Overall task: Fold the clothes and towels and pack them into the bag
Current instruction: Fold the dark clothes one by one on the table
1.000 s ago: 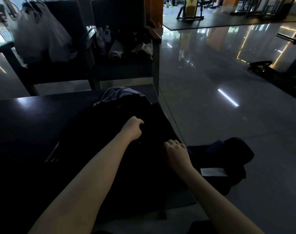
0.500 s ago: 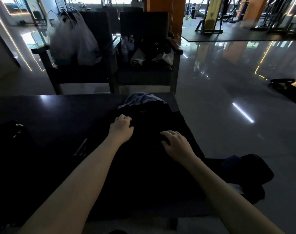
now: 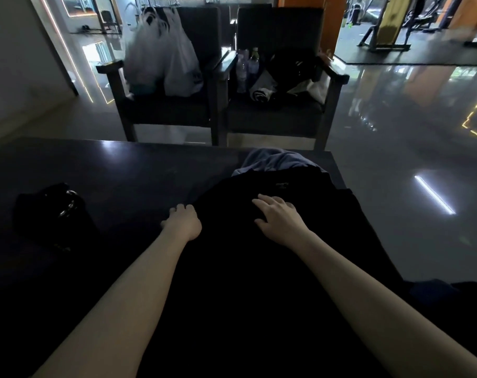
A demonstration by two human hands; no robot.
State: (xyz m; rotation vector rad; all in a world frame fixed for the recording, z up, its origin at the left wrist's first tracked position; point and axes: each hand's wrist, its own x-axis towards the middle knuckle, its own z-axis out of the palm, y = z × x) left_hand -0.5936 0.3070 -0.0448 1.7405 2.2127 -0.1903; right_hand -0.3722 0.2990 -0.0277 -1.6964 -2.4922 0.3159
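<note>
- Right hand (image 3: 279, 215): fingers straight, slightly spread, lying flat on the black garment (image 3: 245, 282) at centre frame
- Left hand (image 3: 183, 222): fingers bent down at the garment's left edge, tips hidden, so I cannot tell whether they pinch the cloth
- Garment spreads over the dark table (image 3: 122, 170), lower centre, reaching its right edge
- Blue-grey cloth (image 3: 275, 162) lies just beyond, touching the garment
- Black bag (image 3: 52, 211) sits on the table at left, apart from the garment
- Chairs (image 3: 166, 110), upper centre, hold white plastic bags (image 3: 161, 58) and bottles (image 3: 249, 64)

plastic bottles (image 3: 248, 65) stand on a dark chair (image 3: 272, 118).
</note>
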